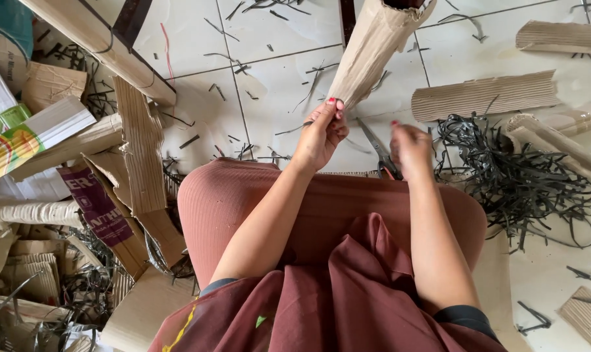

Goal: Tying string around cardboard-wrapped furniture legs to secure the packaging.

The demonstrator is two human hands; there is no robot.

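At far left, white cartons [21,133] with green and yellow print and a purple-printed card [98,205] are heaped among scraps. The cardboard roll [374,45], cut off at the top edge, is pinched at its near end by the left hand [321,133]. Scissors [380,155] are half hidden behind the blurred right hand [409,146]; its grip cannot be told. Black strips [517,176] are piled at right.
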